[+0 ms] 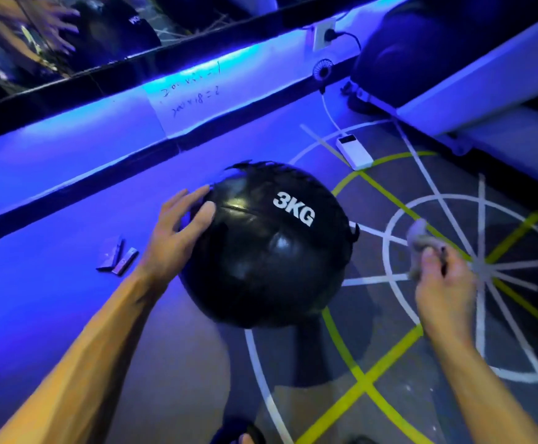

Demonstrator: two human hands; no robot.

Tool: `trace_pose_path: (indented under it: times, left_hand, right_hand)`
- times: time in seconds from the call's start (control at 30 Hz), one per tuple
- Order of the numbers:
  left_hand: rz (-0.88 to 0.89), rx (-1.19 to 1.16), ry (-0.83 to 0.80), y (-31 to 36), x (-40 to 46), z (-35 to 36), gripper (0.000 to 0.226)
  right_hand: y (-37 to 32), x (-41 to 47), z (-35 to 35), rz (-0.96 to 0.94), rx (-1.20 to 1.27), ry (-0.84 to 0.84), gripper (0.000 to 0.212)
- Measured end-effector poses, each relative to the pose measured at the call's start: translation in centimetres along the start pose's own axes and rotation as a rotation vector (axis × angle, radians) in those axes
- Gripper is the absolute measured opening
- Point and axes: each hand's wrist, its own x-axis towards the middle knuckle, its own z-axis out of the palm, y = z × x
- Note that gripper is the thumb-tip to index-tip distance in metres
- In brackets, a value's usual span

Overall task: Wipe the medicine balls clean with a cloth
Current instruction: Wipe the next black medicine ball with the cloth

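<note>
While the left hand (178, 232) steadies the medicine ball (269, 248) with spread fingers, the right hand (443, 283), pinching the cloth (418, 241) just beside it, should press in and sweep firmly.

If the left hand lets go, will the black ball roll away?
Probably not far. The ball is round, yet its creased skin looks soft, so it may settle. The 3KG mark suggests noticeable weight. The left hand rests on its side.

Line-marked floor (373, 363) under medicine ball (267, 251)
</note>
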Motion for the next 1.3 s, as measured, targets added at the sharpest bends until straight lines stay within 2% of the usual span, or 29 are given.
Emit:
trace_pose_path:
  times: [0.1, 0.2, 0.27, 0.37, 0.43, 0.5, 0.57, 0.67, 0.73, 0.8, 0.87, 0.97, 1.07, 1.13, 1.17, 1.3]
  left_hand:
    - [0.038, 0.132, -0.052, 0.3, 0.3, 0.8, 0.068]
    - [0.023, 0.204, -0.058, 0.9, 2.0, 1.1, 0.076]
    - [0.009, 0.212, -0.061, 1.5, 3.0, 1.0, 0.073]
    - [-0.009, 0.197, -0.072, 1.7, 4.1, 0.8, 0.059]
    - [-0.031, 0.175, -0.068, 1.0, 4.7, 0.3, 0.057]
    - [-0.043, 0.117, -0.055, 0.7, 4.8, 0.0, 0.057]
    - [-0.043, 0.091, -0.044, 0.6, 4.4, -0.1, 0.054]
    - [0.009, 0.046, -0.062, 0.6, 3.1, -0.1, 0.046]
    - [0.005, 0.004, -0.070, -0.3, 2.3, -0.4, 0.051]
    - [0.005, 0.019, -0.065, -0.8, 1.3, -0.8, 0.058]
    - [0.017, 0.036, -0.060, -1.1, 0.5, -0.9, 0.061]
    - [0.037, 0.057, -0.063, -1.5, -0.3, -0.9, 0.063]
    - [0.047, 0.072, -0.044, -1.9, -0.6, -0.8, 0.062]
    - [0.064, 0.081, -0.017, -2.2, -1.1, -0.7, 0.065]
    - [0.070, 0.084, -0.008, -2.4, -1.4, -0.7, 0.067]
    - [0.147, 0.125, -0.023, -2.6, -2.5, -0.6, 0.065]
  right_hand:
    - [-2.3, 0.9, 2.0, -0.107, 0.091, -0.019, 0.021]
    - [-4.4, 0.1, 7.5, -0.309, 0.100, -0.227, 0.029]
    - [-4.7, -1.7, 10.7, -0.494, 0.067, -0.336, 0.040]
    - [-2.5, -4.6, 11.5, -0.708, 0.013, -0.372, 0.052]
    - [0.4, -7.0, 10.4, -0.793, -0.024, -0.437, 0.057]
    - [4.5, -10.1, 9.2, -0.812, -0.057, -0.570, 0.060]
    - [8.0, -12.4, 7.8, -0.650, -0.044, -0.656, 0.059]
    - [9.3, -11.7, 6.2, -0.127, 0.067, -0.423, 0.036]
    - [8.8, -9.2, 6.1, 0.128, 0.163, -0.282, 0.031]
    - [7.3, -5.8, 5.8, 0.261, 0.222, -0.182, 0.029]
    - [4.8, -2.5, 5.3, 0.270, 0.310, -0.070, 0.022]
    - [-0.1, -0.4, 5.6, 0.039, 0.283, -0.021, 0.023]
    - [-3.5, -3.3, 8.4, -0.450, 0.101, -0.258, 0.041]
    - [-2.2, -4.7, 9.9, -0.761, -0.050, -0.385, 0.054]
    - [-1.1, -4.3, 10.0, -0.810, -0.058, -0.382, 0.055]
    - [1.1, -3.5, 8.5, -0.580, 0.057, -0.287, 0.050]
